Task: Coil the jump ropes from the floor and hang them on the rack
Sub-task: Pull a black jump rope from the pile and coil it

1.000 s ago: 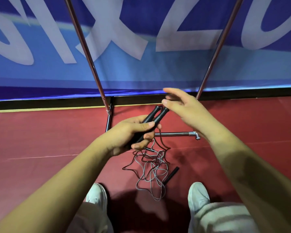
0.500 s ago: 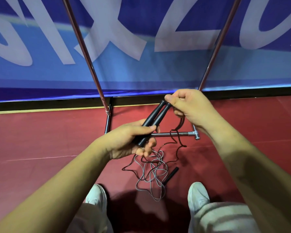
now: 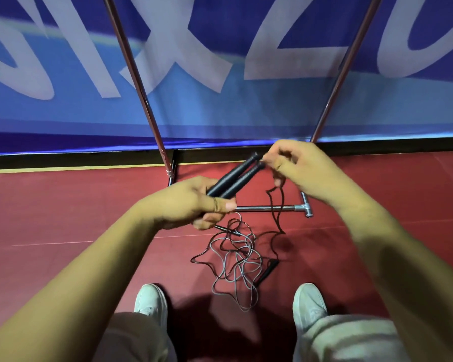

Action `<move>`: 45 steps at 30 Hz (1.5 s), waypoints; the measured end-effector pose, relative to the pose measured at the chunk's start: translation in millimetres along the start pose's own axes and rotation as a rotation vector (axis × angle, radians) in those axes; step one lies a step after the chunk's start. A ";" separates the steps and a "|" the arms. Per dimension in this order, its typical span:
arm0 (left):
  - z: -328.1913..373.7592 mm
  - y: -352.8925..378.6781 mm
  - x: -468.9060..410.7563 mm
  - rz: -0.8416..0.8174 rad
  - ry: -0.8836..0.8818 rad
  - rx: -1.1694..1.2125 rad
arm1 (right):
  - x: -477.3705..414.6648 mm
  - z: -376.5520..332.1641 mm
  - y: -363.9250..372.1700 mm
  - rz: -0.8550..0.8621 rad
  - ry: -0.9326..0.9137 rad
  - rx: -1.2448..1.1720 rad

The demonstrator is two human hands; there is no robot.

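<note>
My left hand (image 3: 191, 205) grips two black jump-rope handles (image 3: 233, 177) side by side, their free ends pointing up and right. My right hand (image 3: 301, 165) pinches the dark rope (image 3: 277, 205) just beside the handle tips, and the cord hangs from it down to the floor. A tangled pile of thin rope (image 3: 236, 259) lies on the red floor between my feet, with another black handle (image 3: 268, 270) beside it. The metal rack shows two slanted poles (image 3: 139, 82) and a low base bar (image 3: 270, 208).
A blue banner with white letters (image 3: 220, 61) hangs behind the rack. The red floor (image 3: 63, 212) stretches left and right. My white shoes (image 3: 151, 300) stand close to the rope pile, below it.
My right hand went from open beside the handle tips to closed on the rope and has drawn a length of cord up off the floor. My left hand kept hold of the handles.
</note>
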State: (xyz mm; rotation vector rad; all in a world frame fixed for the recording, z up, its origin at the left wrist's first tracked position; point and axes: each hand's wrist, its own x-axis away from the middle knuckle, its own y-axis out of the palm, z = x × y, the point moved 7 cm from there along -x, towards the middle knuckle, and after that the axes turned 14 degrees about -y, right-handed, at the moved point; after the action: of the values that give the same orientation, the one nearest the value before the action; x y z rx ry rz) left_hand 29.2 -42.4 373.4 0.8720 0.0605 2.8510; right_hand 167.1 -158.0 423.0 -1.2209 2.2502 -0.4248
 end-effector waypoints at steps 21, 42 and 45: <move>9.5 -66.6 5.5 0.388 0.383 1.099 | 20.2 13.2 86.4 -0.111 0.346 -0.416; 4.9 -35.1 -10.3 0.336 0.207 1.000 | 26.8 -8.1 111.5 -0.313 0.292 -0.189; 6.9 -40.3 -8.3 0.383 0.217 0.956 | 27.4 -16.1 117.0 -0.333 0.290 -0.241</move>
State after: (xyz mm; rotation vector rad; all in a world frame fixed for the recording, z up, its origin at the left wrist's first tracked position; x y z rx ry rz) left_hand 45.5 -4.0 371.1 0.7223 1.5224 3.2120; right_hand 66.8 -117.6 368.1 -1.7720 2.3940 -0.4916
